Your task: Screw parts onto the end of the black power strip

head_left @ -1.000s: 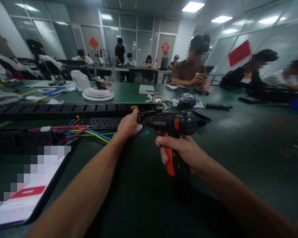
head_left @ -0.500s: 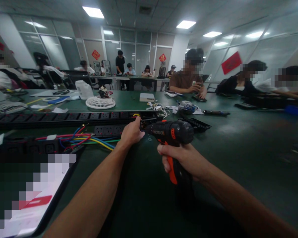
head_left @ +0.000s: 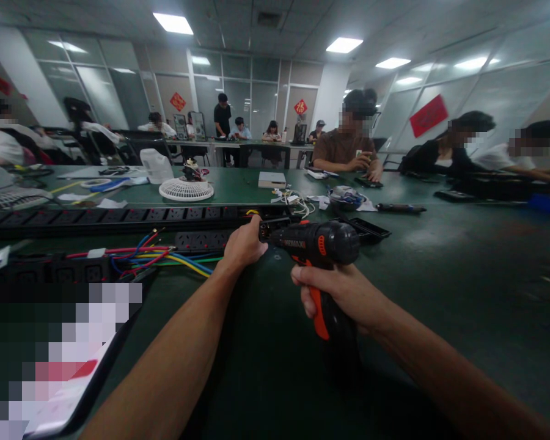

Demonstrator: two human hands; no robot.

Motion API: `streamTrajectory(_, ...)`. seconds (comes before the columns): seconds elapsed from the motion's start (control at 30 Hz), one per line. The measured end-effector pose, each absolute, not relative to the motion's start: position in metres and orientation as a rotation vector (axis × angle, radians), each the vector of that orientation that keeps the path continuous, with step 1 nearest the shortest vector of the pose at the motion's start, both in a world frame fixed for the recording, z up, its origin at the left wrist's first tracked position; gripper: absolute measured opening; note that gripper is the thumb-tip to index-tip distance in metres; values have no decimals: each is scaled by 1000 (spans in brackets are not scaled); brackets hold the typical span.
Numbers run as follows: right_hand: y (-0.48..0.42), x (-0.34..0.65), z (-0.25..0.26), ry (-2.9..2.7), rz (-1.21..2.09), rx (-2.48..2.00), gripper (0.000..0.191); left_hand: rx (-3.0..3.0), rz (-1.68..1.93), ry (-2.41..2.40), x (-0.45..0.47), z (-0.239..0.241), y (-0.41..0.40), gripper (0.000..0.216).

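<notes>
My right hand (head_left: 343,293) grips the orange and black handle of a cordless electric screwdriver (head_left: 321,244), held level with its nose pointing left. The nose meets the right end of a short black socket strip (head_left: 201,239) on the green table. My left hand (head_left: 245,244) is closed on that end of the strip, fingers curled over its top beside the tool's tip. Red, blue, yellow and green wires (head_left: 156,256) trail from the strip's left side. A longer black power strip (head_left: 119,217) lies just behind it.
A tablet (head_left: 59,373) lies at the near left. A white fan grille (head_left: 186,190), a white box (head_left: 272,179), cables and a black tray (head_left: 364,228) sit farther back. Several people are seated across the table and at the far desks.
The view has tilted up slightly since a second ago, so hands and tool sit lower in the picture. Both hands keep the same hold; nothing was let go.
</notes>
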State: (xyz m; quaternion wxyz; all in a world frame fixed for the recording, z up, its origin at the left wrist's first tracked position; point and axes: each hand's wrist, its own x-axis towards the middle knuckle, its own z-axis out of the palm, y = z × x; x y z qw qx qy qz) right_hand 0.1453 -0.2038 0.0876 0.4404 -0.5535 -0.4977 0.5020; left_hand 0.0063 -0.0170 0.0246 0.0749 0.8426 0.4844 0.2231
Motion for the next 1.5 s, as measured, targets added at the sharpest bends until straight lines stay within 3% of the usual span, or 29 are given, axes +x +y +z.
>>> streamTrajectory(1.5, -202, 146, 89, -1289, 1245, -1415, 40, 2527, 675, 1476, 7, 23, -16, 42)
